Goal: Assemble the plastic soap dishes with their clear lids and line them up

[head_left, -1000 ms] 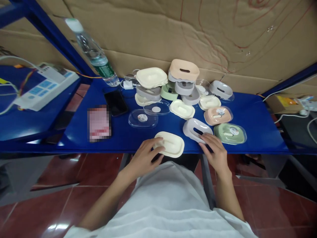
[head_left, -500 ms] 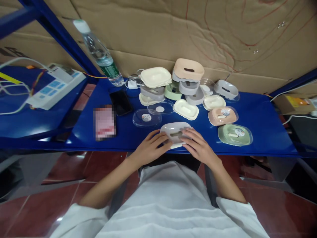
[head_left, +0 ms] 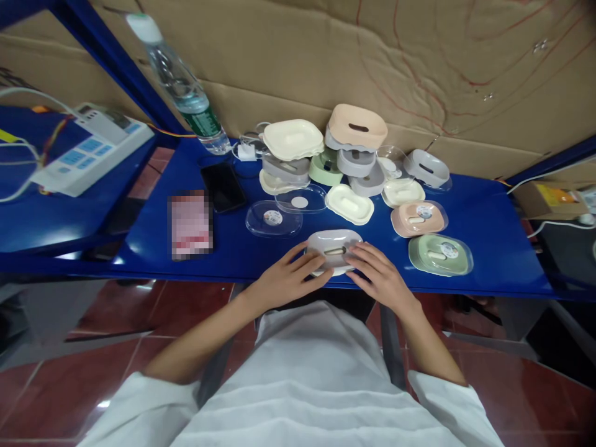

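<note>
A grey soap dish (head_left: 336, 239) lies at the table's front edge, right in front of me. Its middle slot shows a cream raised strip, and a cream rim peeks out below its front. My left hand (head_left: 291, 274) grips its left side, fingertips on the upper face and thumb along the front. On the opposite side, the fingers of my right hand (head_left: 382, 273) curve over the dish and hold it. Just behind it rests a cream soap-dish base (head_left: 350, 205). A clear lid (head_left: 274, 219) with a round label lies to the left.
Lidded peach (head_left: 419, 218) and green soap dishes (head_left: 440, 254) stand to the right. Behind are a stack of cream bases (head_left: 293, 139) and a peach dish (head_left: 357, 127) atop grey ones. Leftward are a phone (head_left: 223, 187), a blurred packet (head_left: 190, 225) and a water bottle (head_left: 186, 93).
The grey dish has settled onto the cream base, whose raised strip now shows in the slot. My fingers have shifted slightly outward along its sides. The view has tilted a little.
</note>
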Demonstrator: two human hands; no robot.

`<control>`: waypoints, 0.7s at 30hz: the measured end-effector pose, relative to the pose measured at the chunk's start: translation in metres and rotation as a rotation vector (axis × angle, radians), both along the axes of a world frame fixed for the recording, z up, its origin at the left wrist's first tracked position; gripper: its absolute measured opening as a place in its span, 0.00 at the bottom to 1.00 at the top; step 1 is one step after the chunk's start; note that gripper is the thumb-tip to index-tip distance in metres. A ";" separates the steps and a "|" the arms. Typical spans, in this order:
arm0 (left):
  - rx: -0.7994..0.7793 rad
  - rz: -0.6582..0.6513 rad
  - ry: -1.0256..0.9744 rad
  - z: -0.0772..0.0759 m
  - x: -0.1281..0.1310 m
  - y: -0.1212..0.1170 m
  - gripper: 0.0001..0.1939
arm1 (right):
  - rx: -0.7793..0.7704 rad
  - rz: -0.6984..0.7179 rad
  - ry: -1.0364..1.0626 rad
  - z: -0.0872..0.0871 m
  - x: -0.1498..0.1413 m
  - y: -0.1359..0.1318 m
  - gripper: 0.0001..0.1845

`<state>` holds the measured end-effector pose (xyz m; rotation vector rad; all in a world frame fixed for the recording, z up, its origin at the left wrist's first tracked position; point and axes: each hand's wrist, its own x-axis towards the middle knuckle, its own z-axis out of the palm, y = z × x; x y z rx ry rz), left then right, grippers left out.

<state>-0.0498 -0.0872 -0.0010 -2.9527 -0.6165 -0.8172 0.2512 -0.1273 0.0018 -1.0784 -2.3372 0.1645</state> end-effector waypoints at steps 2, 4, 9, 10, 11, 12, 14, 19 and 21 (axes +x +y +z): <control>-0.029 -0.012 -0.022 0.000 -0.001 -0.001 0.20 | 0.001 0.005 -0.018 0.000 0.000 -0.002 0.22; -0.030 -0.022 -0.043 0.000 -0.002 -0.003 0.19 | -0.003 0.013 -0.038 0.001 -0.001 -0.003 0.22; 0.015 -0.026 -0.039 -0.001 -0.001 -0.005 0.17 | 0.024 0.029 -0.046 0.001 -0.001 -0.003 0.24; -0.008 -0.028 -0.047 -0.001 -0.002 -0.006 0.17 | 0.019 0.027 -0.044 0.000 -0.002 -0.003 0.24; -0.036 -0.030 -0.057 -0.002 -0.002 -0.006 0.18 | 0.008 0.025 -0.044 0.000 -0.002 -0.004 0.24; -0.061 -0.030 -0.065 -0.002 -0.002 -0.006 0.19 | -0.003 0.023 -0.047 0.000 -0.002 -0.004 0.24; -0.076 -0.029 -0.070 -0.003 -0.004 -0.007 0.20 | -0.013 0.021 -0.060 -0.002 -0.002 -0.006 0.24; 0.008 -0.020 -0.055 -0.001 -0.004 -0.009 0.17 | 0.054 0.027 -0.100 -0.006 -0.003 -0.009 0.24; -0.031 -0.017 -0.063 -0.001 -0.003 -0.009 0.18 | 0.076 0.024 -0.096 -0.008 -0.004 -0.010 0.24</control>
